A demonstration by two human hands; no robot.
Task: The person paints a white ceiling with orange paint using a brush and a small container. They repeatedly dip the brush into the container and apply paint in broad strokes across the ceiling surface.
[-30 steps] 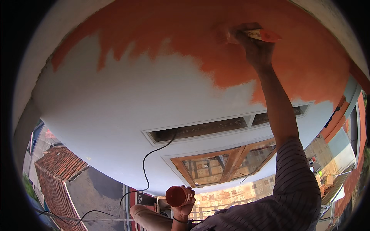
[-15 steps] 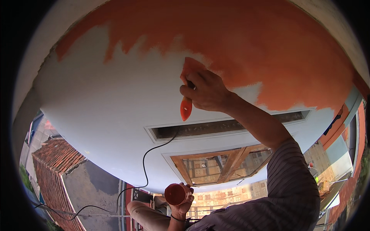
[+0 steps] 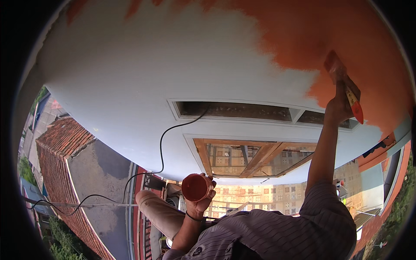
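Brush is gripped by handle in right hand, arm raised, bristles directed at orange paint on wall, presumably so that surface is met by bristles alone; contact cannot be told. Cup, red-orange inside, is clasped around side by left hand, low before torso, mouth turned toward camera, probably so that any contents are not spilled and opening is left unblocked. Cable is led into slot above window, likely as ready passage.
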